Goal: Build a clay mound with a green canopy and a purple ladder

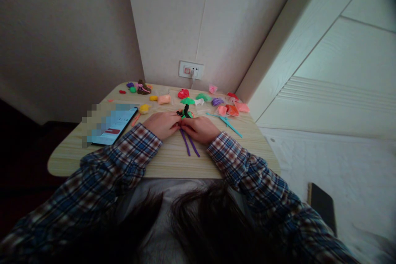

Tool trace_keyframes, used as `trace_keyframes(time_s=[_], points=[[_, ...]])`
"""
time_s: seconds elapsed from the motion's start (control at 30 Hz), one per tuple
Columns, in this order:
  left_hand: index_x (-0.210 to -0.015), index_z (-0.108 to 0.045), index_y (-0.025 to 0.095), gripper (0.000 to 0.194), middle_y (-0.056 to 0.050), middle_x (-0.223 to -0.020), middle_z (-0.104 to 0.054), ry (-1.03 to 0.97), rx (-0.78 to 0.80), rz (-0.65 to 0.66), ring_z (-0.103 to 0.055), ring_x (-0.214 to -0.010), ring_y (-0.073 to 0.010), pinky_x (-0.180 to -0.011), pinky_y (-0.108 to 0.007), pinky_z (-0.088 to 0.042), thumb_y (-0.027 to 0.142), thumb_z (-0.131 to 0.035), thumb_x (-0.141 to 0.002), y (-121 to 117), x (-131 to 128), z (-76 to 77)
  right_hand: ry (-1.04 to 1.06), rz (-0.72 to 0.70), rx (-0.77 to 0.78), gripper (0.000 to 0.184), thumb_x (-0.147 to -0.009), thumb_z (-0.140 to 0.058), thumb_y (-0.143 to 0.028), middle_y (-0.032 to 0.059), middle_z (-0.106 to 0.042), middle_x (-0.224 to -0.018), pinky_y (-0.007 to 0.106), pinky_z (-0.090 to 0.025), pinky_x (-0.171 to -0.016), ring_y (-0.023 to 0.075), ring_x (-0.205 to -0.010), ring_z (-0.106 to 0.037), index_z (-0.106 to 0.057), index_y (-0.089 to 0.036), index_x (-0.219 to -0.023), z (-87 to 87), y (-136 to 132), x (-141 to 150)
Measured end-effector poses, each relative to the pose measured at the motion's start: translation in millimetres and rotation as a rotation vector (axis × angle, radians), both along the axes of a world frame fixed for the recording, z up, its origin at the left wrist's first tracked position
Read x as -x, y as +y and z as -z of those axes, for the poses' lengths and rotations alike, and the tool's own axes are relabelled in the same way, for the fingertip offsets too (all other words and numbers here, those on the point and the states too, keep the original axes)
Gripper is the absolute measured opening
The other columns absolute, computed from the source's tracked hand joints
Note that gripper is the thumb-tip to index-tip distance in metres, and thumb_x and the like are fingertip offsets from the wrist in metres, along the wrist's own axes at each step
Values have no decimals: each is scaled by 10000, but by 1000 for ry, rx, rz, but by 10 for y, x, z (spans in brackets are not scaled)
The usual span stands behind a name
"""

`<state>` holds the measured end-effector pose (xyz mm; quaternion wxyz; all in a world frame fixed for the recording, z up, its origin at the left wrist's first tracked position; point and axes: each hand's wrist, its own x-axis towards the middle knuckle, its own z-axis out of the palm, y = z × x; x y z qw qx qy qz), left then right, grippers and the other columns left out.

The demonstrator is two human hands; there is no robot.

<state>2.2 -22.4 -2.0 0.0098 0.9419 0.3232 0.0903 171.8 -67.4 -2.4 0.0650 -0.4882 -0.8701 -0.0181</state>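
My left hand (164, 125) and my right hand (199, 128) meet over the middle of the small table (167, 161), fingers closed around a small modelling clay figure (186, 111) with black and green parts. The hands cover most of the figure. Two thin purple clay strips (190, 143) stick out below my fingers toward the table's front edge. Just beyond the hands lies a bright green clay piece (187, 101). Turquoise plastic modelling tools (230, 126) rest to the right of my right hand. A yellow clay lump (144, 108) sits beyond my left hand.
Wrapped clay packs, such as a purple one (217, 101) and an orange one (232, 110), line the table's back. A lit phone (116, 126) lies at the left. A wall socket (191, 69) with a plugged-in cable is behind. A dark phone-like object (322, 206) rests on the white bedding.
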Motion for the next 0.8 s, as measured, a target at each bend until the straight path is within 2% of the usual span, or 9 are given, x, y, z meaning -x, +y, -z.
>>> trace_keyframes(time_s=[0.33, 0.8], points=[[-907, -616, 148, 207, -86, -1006, -631, 49, -25, 7, -603, -929, -229, -759, -321, -465, 232, -432, -864, 6, -3, 4, 8, -1, -21, 259, -926, -341, -296, 40, -678, -896, 256, -335, -607, 176, -765, -614, -572, -209, -1005, 18, 3, -9], [-893, -620, 157, 296, -88, -917, -667, 22, -123, -67, -622, -839, -226, -717, -324, -449, 282, -353, -910, -70, -18, -89, 80, 148, -82, 271, -922, -324, -309, 54, -682, -900, 254, -324, -591, 184, -741, -613, -526, -188, -1056, 21, 0, 1]])
